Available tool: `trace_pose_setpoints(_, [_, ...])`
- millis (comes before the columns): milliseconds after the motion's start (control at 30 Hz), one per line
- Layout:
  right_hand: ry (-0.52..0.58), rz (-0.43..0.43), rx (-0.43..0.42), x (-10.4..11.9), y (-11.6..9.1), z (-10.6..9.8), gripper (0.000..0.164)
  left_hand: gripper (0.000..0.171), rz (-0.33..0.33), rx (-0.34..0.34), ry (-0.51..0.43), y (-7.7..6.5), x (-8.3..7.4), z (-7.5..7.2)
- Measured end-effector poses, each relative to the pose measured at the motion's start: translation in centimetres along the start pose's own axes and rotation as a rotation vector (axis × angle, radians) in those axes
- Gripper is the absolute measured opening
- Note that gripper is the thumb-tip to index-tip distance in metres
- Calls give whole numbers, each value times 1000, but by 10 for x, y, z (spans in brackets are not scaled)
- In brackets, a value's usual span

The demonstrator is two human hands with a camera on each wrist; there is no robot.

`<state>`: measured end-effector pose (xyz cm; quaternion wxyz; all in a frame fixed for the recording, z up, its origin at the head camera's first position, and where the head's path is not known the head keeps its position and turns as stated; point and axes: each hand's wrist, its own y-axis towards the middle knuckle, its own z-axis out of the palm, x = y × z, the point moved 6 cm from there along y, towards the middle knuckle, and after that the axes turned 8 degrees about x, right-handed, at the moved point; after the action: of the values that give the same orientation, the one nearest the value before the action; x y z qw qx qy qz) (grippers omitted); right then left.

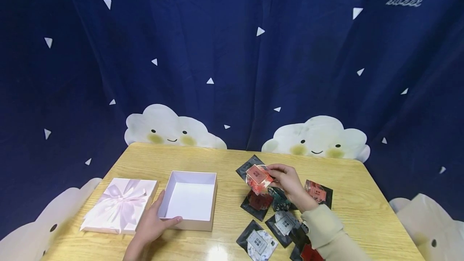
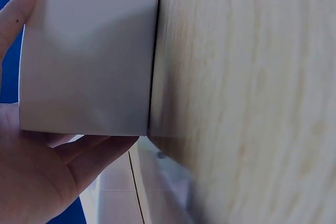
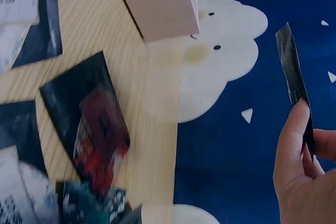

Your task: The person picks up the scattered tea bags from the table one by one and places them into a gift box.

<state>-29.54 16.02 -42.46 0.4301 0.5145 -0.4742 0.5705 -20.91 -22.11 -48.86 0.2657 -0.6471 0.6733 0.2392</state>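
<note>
My left hand (image 1: 154,221) grips the near left corner of a white open-topped box (image 1: 197,224), thumb at the front rim and fingers along the left side. In the left wrist view that hand (image 2: 39,182) wraps the box's corner, beside the plain box wall (image 2: 89,61). My right hand (image 1: 289,182) pinches the right edge of a flat black sachet (image 1: 256,174) with an orange-red label, held above the others. The right wrist view shows this sachet (image 3: 292,66) nearly edge-on, raised between thumb and fingers.
Several sachets lie around the right arm, among them a dark red one (image 1: 259,202), a green one (image 1: 279,199), a white-labelled one (image 1: 258,243) and a red-labelled one (image 1: 318,192). The box lid with a ribbon bow (image 1: 121,199) lies left. A blue curtain (image 1: 239,71) hangs behind the wooden table (image 1: 224,164).
</note>
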Motion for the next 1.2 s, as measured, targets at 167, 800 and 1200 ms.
trace_pose_setpoints(167, [27,-5,33,-1,9,24,24,108,12,-14,3,0,1,-2])
trace_pose_setpoints(800, [76,17,142,-9,30,95,21,108,24,-18,-28,3,-1,-1])
trace_pose_setpoints(1200, [66,18,226,-18,34,134,23,107,21,-22,-36,2,0,0])
